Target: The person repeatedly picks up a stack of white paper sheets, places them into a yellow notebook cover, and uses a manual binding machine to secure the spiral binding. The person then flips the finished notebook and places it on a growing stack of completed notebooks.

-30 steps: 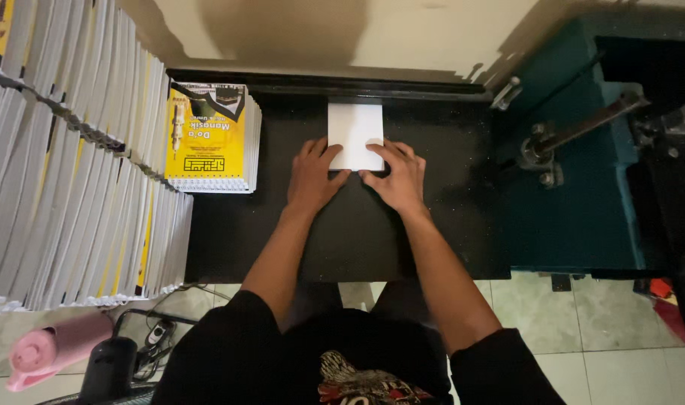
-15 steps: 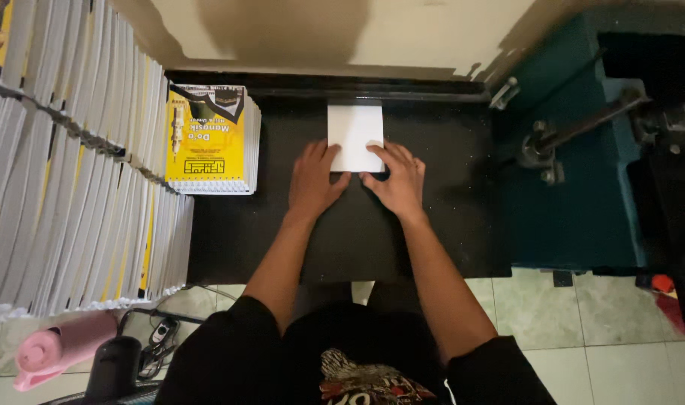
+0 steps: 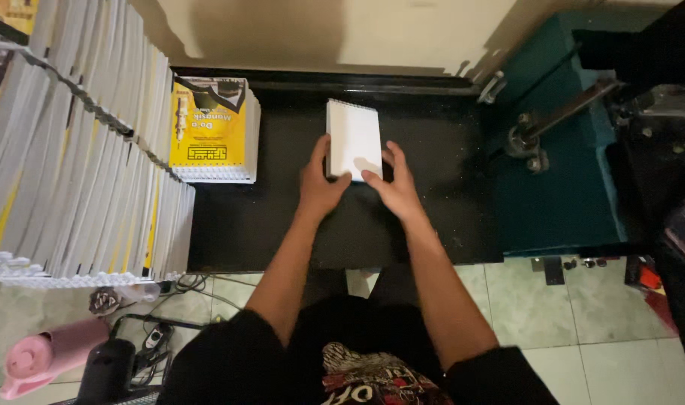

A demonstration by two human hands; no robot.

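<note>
A small white stack of blank pages (image 3: 352,137) with a perforated top edge lies on the black work surface (image 3: 267,217). My left hand (image 3: 318,182) grips its left side near the lower corner. My right hand (image 3: 391,184) presses its fingertips on the lower right corner of the stack. Both forearms reach in from below.
A pile of yellow-covered spiral booklets (image 3: 211,129) sits at the surface's back left. Tall rows of stacked booklets (image 3: 72,172) fill the left side. A teal machine with a metal lever (image 3: 560,120) stands to the right. A pink bottle (image 3: 46,358) and cables lie on the tiled floor.
Both hands stay on the white stack; the fingers have shifted slightly along its lower edge. The view has barely moved.
</note>
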